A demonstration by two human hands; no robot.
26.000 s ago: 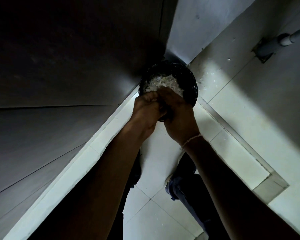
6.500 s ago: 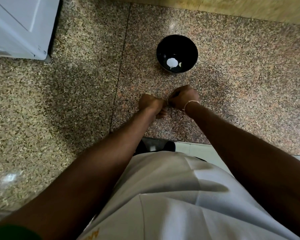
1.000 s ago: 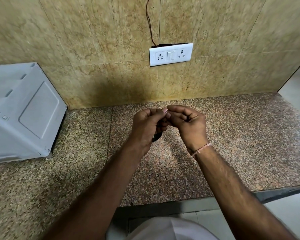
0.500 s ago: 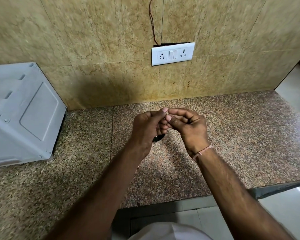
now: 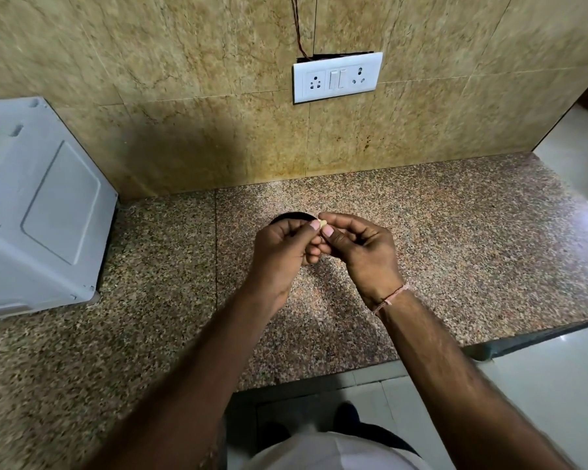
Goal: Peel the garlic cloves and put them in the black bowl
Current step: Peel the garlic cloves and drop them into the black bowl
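A small pale garlic clove (image 5: 322,222) is pinched between the fingertips of both hands, held above the granite counter (image 5: 455,239). My left hand (image 5: 282,249) has its fingers curled, thumb pressed to the clove. My right hand (image 5: 360,249) meets it from the right, thumb and forefinger on the same clove. The black bowl (image 5: 291,217) stands on the counter directly behind and under my hands; only a dark arc of its rim shows above my left hand. Its contents are hidden.
A grey-white appliance (image 5: 38,205) stands on the counter at the left against the wall. A white socket plate (image 5: 336,78) with a wire sits on the tiled wall. The counter's front edge (image 5: 523,340) runs at the right, with pale floor below.
The view has tilted slightly, so hands and counter sit lower in the frame. The clove's pale tip now shows between the fingertips, and more of the bowl's rim appears behind the hands.
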